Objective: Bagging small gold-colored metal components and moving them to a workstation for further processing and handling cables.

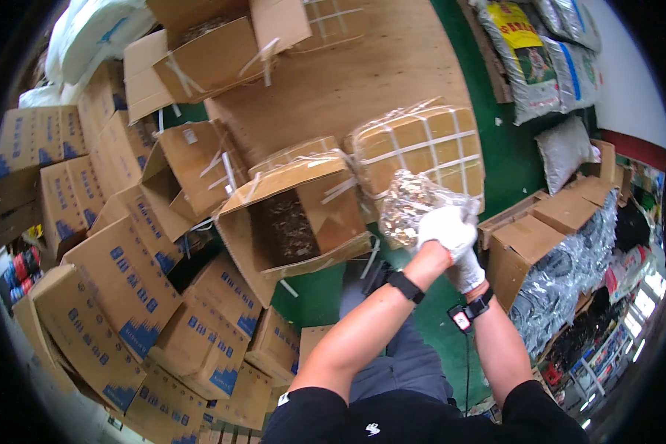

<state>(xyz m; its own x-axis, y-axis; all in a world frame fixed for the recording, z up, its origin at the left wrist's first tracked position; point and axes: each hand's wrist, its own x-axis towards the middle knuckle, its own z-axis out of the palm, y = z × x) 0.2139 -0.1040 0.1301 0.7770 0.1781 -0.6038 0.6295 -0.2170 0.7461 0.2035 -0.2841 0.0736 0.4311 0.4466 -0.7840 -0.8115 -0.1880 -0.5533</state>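
the gloved left hand (447, 228) was closed round the gathered neck of a clear bag (420, 198), and the gloved right hand (466, 272) sat just behind it, partly hidden, so its grip could not be told. the bag was in front of a strapped box (411, 138), to the right of an open box (340, 196); whether it rested on anything was unclear. the likeliest trouble was a tear: the thin film bulged with small shiny bits (399, 222) whose edges, if sharp, could have pierced it. a loosened neck could have spilled them onto the green floor (314, 296). a cable (467, 370) hanging from the right wrist could have snagged. the bag looked lumpy, crinkled and glossy; both boxes were dull brown cardboard, one flat-faced and bound in white, the other gaping with splayed flaps
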